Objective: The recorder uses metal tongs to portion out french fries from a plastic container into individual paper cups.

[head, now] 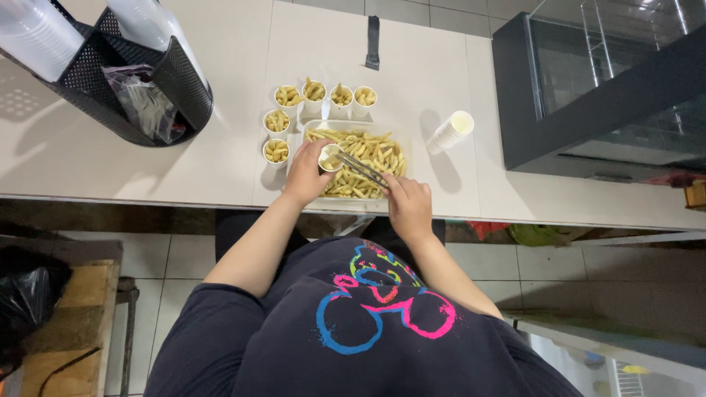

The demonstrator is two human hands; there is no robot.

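My left hand [307, 173] grips a small white paper cup [330, 156] held over a clear tray [316, 123] full of french fries [379, 153]. My right hand [408, 202] holds metal tongs [362, 169] whose tips reach into the cup's mouth. Several small white cups filled with fries [276, 150] stand in a row behind and to the left of the tray. A stack of empty white paper cups [451, 131] lies on its side to the right of the tray.
A black mesh holder [173, 81] with plastic lids and bags stands at the counter's left. A dark glass display case [603, 81] fills the right side. A dark flat object [373, 43] lies at the back. A black bag [26, 294] sits on the floor at left.
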